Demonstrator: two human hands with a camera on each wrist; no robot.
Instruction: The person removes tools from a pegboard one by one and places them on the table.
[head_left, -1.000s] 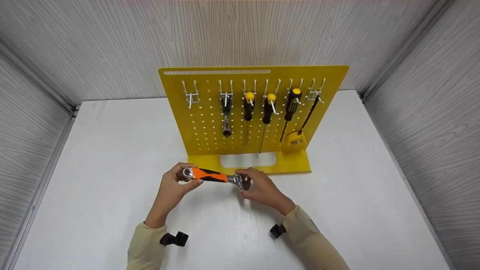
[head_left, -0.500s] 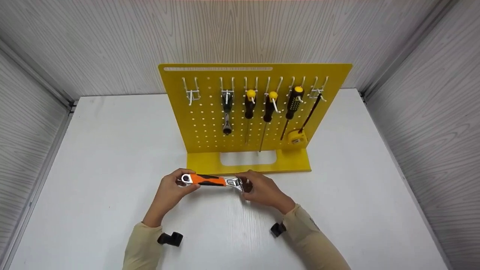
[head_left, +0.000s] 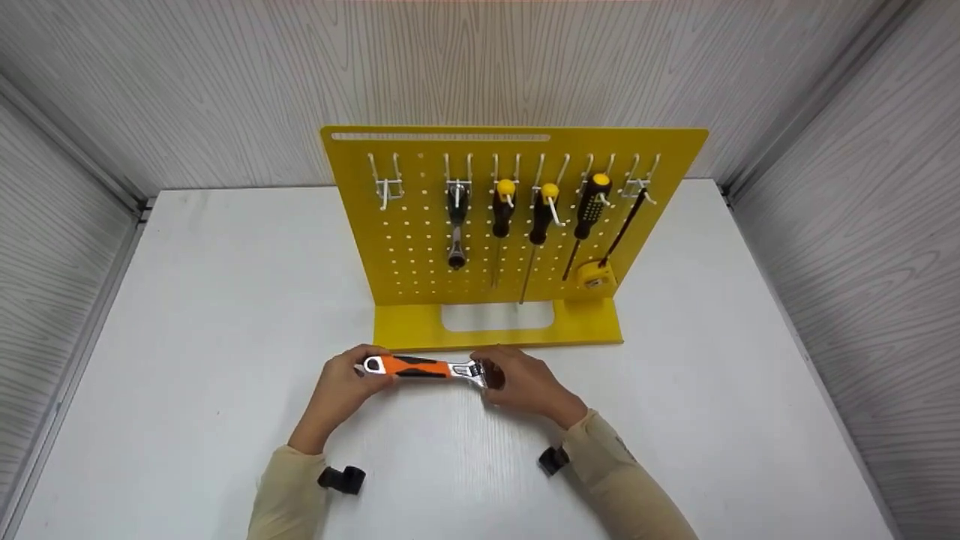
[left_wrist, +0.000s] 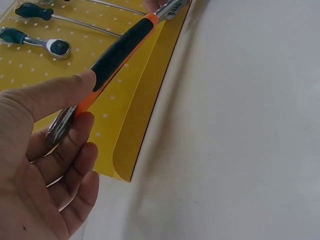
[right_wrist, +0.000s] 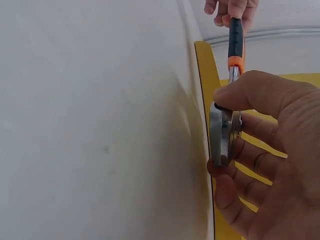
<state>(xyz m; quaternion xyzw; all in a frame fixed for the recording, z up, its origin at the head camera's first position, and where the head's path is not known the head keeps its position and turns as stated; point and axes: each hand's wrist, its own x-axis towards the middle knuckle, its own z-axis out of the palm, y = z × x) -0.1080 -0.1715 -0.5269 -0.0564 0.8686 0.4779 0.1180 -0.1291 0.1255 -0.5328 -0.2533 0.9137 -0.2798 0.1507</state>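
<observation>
An adjustable wrench [head_left: 416,367] with an orange and black handle lies crosswise between both hands, in front of the pegboard. My left hand [head_left: 341,390] pinches its handle end, the one with the hanging hole, between thumb and fingers; the left wrist view shows the thumb on the dark grip [left_wrist: 117,55]. At the other end, my right hand [head_left: 529,382] holds the metal head. In the right wrist view the thumb presses on the steel jaw end [right_wrist: 222,132], with the fingers behind it.
A yellow pegboard [head_left: 420,270] stands behind the hands on a white table [head_left: 225,300]. On its hooks hang a ratchet wrench [head_left: 457,225], several screwdrivers [head_left: 590,206] and a yellow tape measure [head_left: 596,275]. The leftmost hook [head_left: 386,191] bears no tool.
Both hands have brought the wrench slightly down in the head view, toward the person. It has turned a little, so its flat side shows more. The grips stay the same.
</observation>
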